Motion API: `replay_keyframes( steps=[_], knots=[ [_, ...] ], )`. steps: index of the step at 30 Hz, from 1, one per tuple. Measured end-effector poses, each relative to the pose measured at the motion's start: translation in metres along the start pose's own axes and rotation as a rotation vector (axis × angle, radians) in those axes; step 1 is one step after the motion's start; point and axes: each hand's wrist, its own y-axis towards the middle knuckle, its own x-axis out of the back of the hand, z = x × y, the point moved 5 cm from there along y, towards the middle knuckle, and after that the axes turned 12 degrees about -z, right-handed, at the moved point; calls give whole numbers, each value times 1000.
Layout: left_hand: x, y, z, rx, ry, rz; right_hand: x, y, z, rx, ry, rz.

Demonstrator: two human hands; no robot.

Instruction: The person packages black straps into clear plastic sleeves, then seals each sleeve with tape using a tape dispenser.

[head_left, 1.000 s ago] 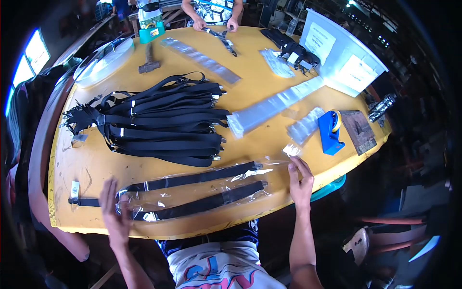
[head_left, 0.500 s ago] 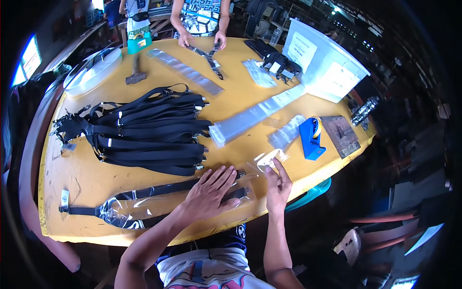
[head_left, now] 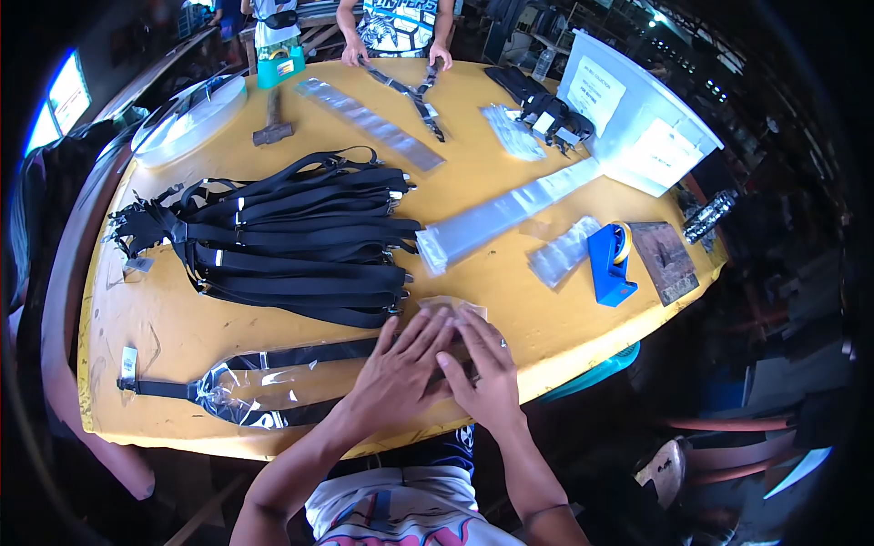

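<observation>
A pair of black suspenders (head_left: 305, 351) lies near the front edge of the table, partly inside a clear plastic sleeve (head_left: 300, 387). Its strap end with a white tag (head_left: 128, 362) sticks out on the left. My left hand (head_left: 401, 369) rests flat on the sleeve's right end, fingers stretched out. Right beside it, my right hand (head_left: 484, 375) presses on the same end, fingers extended and almost touching the left ones. A bit of clear film shows beyond the fingertips. Both hands hide the suspender ends beneath them.
Behind lies a pile of black suspenders (head_left: 300, 241). To the right are plastic sleeves (head_left: 510, 211), a blue tape dispenser (head_left: 608, 268), a metal plate (head_left: 665, 262) and a white bin (head_left: 637, 118). A hammer (head_left: 273, 132) lies farther back. Across the table, a person's hands (head_left: 437, 56) hold suspenders.
My right hand has moved left from the raised film end, which it was pinching, and now lies on the sleeve beside my left hand. The whole view has shifted slightly.
</observation>
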Motion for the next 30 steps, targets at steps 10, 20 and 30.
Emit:
replay_keyframes(
  steps=[10,20,30],
  knots=[
    [67,-26,26,97,-97,-30,-11,-25,-1,322,-334,408],
    [56,-12,32,-39,-103,-2,-8,-32,-7,344,-326,507],
    [41,-12,31,-158,61,169,1,-20,-18,209,-404,438]
  ],
)
